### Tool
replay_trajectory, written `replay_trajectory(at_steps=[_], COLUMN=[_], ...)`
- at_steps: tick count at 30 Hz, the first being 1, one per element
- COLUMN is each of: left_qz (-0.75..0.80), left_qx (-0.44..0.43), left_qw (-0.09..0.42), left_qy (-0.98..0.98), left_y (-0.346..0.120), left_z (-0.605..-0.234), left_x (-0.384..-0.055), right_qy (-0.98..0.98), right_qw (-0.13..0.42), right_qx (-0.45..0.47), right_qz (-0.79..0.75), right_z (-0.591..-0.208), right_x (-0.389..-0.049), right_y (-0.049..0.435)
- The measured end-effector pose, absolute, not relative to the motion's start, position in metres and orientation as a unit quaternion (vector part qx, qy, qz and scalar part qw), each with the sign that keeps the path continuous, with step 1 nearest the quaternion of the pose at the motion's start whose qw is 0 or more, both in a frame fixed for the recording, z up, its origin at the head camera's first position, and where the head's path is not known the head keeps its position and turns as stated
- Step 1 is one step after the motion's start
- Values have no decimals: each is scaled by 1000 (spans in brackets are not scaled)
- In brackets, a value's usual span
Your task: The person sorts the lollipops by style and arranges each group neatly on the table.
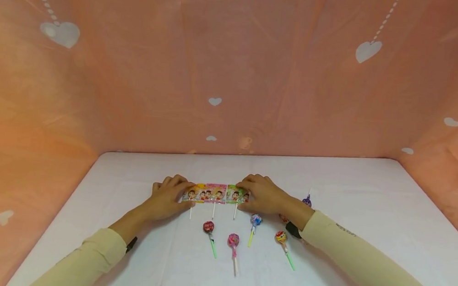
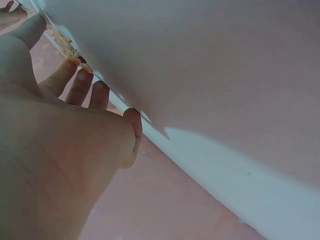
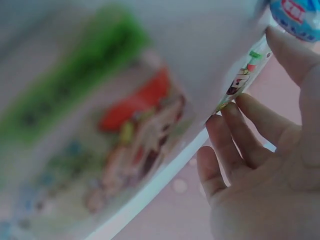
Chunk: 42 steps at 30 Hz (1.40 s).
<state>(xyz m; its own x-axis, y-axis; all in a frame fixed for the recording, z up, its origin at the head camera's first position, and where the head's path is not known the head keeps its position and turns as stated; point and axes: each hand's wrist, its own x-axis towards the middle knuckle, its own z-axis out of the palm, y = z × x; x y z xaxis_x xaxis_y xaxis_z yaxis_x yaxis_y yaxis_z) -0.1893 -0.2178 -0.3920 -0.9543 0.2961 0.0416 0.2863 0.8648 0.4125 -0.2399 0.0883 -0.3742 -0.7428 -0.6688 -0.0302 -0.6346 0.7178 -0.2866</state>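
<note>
Three flat wrapped lollipops lie side by side in a row: a yellow one [image 1: 192,194], a pink one [image 1: 218,193] and a green one [image 1: 234,194]. My left hand [image 1: 168,200] holds the yellow lollipop at its left end, thumb at the near edge and fingertips at the far edge. At the row's other end, my right hand [image 1: 264,195] holds the green lollipop between thumb and fingers, covering part of it. White sticks point towards me. In the left wrist view, fingers [image 2: 80,86] touch the yellow wrapper [image 2: 67,45].
Round lollipops lie nearer me: dark red [image 1: 208,226], pink [image 1: 234,240], blue [image 1: 255,219] and yellow-red [image 1: 281,237]. A purple one [image 1: 307,200] sits beyond my right wrist. A blurred green-banded packet [image 3: 125,120] fills much of the right wrist view. Behind the white table [image 1: 138,263] hangs a peach curtain [image 1: 236,70].
</note>
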Motion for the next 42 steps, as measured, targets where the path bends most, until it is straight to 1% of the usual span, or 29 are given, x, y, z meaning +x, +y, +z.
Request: replay_trajectory(at_steps=[10,24,34,38,42], left_qz=[216,216,211,214,215], left_qx=[154,153,151,147,147], left_qw=[11,13,13,9,8], left_qy=[964,964,966,966,965], left_y=[-219,-219,-220,-220,-220], left_z=[-393,-394,-395,-395,-395], left_x=[-189,-190,-190,-190,-190], right_qy=[915,919,913,911,905], right_qw=[54,60,61,53,52], right_qx=[-380,-372,-370,-374,-384], right_qz=[-121,-119,-161,-164,-178], right_z=[-376,-376,-375,-370,-365], right_x=[-239,-238,-240,-238,-230], right_y=[88,88,87,93,110])
